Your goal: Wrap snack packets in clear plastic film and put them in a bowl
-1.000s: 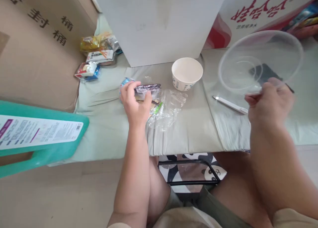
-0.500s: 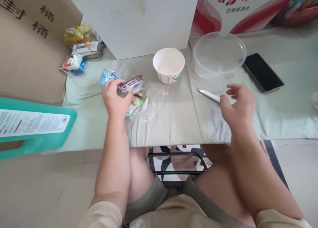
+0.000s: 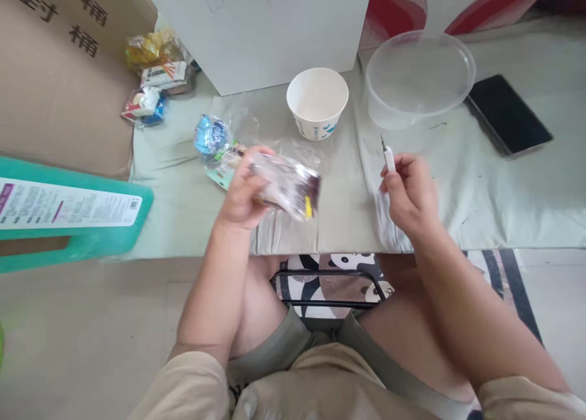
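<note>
My left hand (image 3: 247,191) is closed around a small snack packet (image 3: 290,188) in shiny clear wrap, dark brown with a yellow mark, held above the cloth. It is blurred by motion. My right hand (image 3: 412,194) grips a slim white craft knife (image 3: 389,157), its narrow pointed tip upward and away from me. Behind my left hand lie a blue wrapped snack (image 3: 211,136) and a green-edged packet (image 3: 222,170), partly covered by the hand. Crumpled clear plastic (image 3: 302,151) lies close by. Beyond the hands stands a white paper bowl (image 3: 317,96), its visible inside bare.
A round clear plastic tub (image 3: 421,78) stands at the right, beside a black phone (image 3: 510,115). White box (image 3: 260,35) and cardboard box (image 3: 59,96) border the back and left. Several wrapped snacks (image 3: 155,72) sit between them. A green container (image 3: 110,231) overhangs the left edge.
My left hand has lifted the snack packet and brought it right and toward me. My right hand has picked up the craft knife from the cloth and turned its tip upward.
</note>
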A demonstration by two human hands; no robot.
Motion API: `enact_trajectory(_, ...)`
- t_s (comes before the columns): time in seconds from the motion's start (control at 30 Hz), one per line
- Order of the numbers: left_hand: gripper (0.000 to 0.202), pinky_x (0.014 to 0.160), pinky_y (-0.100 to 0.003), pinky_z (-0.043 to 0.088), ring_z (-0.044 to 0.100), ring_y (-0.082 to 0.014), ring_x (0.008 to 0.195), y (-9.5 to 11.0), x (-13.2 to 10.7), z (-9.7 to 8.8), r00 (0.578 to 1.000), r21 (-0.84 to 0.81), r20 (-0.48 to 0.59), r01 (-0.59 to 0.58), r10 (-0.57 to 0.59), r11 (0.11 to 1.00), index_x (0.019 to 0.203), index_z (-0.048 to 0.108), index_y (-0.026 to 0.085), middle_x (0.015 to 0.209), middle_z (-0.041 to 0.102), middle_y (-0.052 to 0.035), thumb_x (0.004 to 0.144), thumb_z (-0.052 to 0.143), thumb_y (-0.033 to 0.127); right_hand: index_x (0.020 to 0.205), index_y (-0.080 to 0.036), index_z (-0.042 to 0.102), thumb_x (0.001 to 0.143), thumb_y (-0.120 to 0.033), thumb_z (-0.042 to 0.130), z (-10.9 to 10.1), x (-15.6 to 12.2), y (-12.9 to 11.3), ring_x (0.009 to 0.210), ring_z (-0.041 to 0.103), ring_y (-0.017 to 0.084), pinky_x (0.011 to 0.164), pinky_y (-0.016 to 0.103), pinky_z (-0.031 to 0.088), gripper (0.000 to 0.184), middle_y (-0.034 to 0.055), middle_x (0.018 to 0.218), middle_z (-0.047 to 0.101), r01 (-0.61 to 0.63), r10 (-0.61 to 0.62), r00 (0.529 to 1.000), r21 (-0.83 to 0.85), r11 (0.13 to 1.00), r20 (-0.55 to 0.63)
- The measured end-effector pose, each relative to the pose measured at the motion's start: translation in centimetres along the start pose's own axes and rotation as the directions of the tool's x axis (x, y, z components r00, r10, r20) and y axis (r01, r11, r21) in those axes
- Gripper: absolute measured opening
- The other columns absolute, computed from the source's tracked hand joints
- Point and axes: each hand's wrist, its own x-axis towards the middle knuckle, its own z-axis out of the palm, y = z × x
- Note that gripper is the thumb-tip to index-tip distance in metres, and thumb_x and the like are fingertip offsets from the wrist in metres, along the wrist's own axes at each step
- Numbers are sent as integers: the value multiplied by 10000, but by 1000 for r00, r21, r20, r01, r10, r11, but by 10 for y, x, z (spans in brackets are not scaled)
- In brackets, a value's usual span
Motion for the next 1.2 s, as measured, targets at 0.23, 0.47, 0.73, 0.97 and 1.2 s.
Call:
enact_trajectory(0.23,451,514,-192,526,597,-93,681,-34,0,33,970,156,120,194,-214,968,1037,614,249,942,617,20,657,855,277,1062,-266,537,803,-482,764,17,-11,-17,575,444,103,525,271,381,406,-41,785,493,-114,-13,947,375,920,322)
enact_trajectory(0.47,544,573,-255,574,654,-136,683,-43,8,26,959,146,229,138,-170,979,1128,524,273,815,624,25,731,844,463,859,-242,502,732,-372,746,28,-4,-22,565,401,106,541,273,326,304,-60,662,476,-150,121,970,126,981,212)
enact_trajectory(0.73,950,885,-413,623,696,-254,1126,-66,3,38,882,323,442,-325,162,889,1468,286,375,1293,591,-78,736,842,618,836,-247,491,807,-468,680,42,-6,-26,615,494,144,602,312,394,292,-26,690,551,-280,267,956,112,953,118)
enact_trajectory(0.97,534,815,-340,589,667,-180,957,-83,13,31,799,477,435,-596,416,646,1387,344,369,1187,564,-52,968,596,584,928,-241,561,911,-444,599,31,-4,-23,651,516,130,584,273,421,207,-9,791,559,-344,329,939,260,902,102)
enact_trajectory(1.2,485,794,-316,530,607,-155,900,-89,24,28,764,596,361,-630,534,497,1291,412,316,1146,546,-45,964,568,639,791,-230,544,892,-608,577,18,-10,-33,482,416,95,387,213,290,393,-38,618,432,-533,432,845,556,637,315)
